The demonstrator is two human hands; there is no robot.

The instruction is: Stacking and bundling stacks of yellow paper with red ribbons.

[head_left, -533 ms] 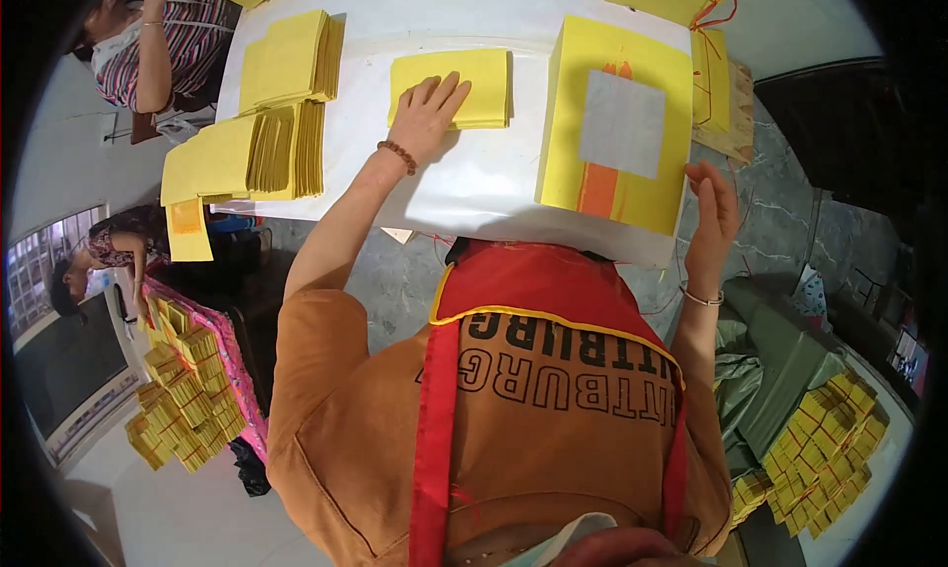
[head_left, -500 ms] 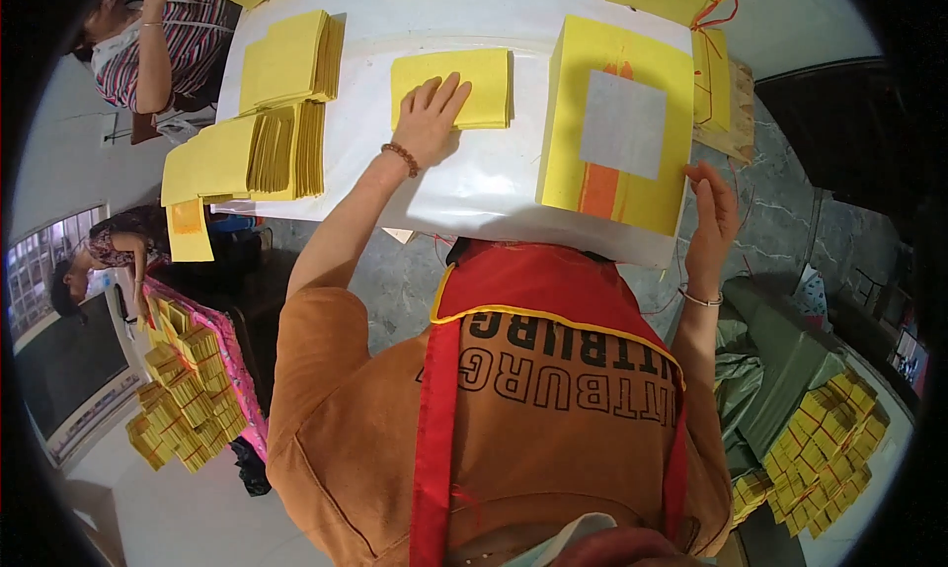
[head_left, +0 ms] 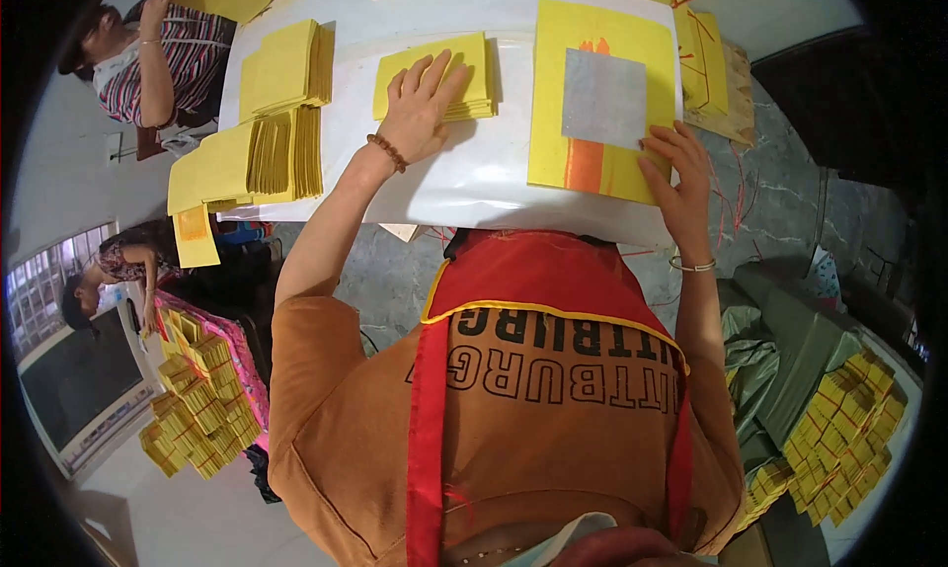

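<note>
Head view showed the left hand (head_left: pixel 423 103) lying flat and open, fingers spread, palm down on a small stack of yellow paper sheets (head_left: pixel 434 76) on the white table (head_left: pixel 474 187). A brown bead bracelet (head_left: pixel 388 153) circled that wrist. The right hand (head_left: pixel 676 167) was open too, its fingertips (head_left: pixel 654 144) pressing on the lower right part of a large yellow paper sheet with a silver foil square and an orange stripe (head_left: pixel 600 103) — nothing was gripped by either hand. A thin silver bangle (head_left: pixel 691 265) sat on the right wrist. The large sheet lay near the table's front edge, just to the right of the small stack, the 2 apart from each other.

Further left on the table stood fanned piles of yellow paper (head_left: pixel 286 122), some lying flat and some on edge. At the far right corner lay more yellow sheets tied with red string (head_left: pixel 711 58). The person wore an orange shirt and a red apron (head_left: pixel 533 281). Beyond the table's left end sat another person in a striped top (head_left: pixel 163 58), with 1 arm raised; lower on the left a 3rd person (head_left: pixel 114 271) bent beside bundles of folded yellow paper on the floor (head_left: pixel 197 399). More such bundles (head_left: pixel 839 429) lay at the lower right, next to green cloth (head_left: pixel 790 350).
</note>
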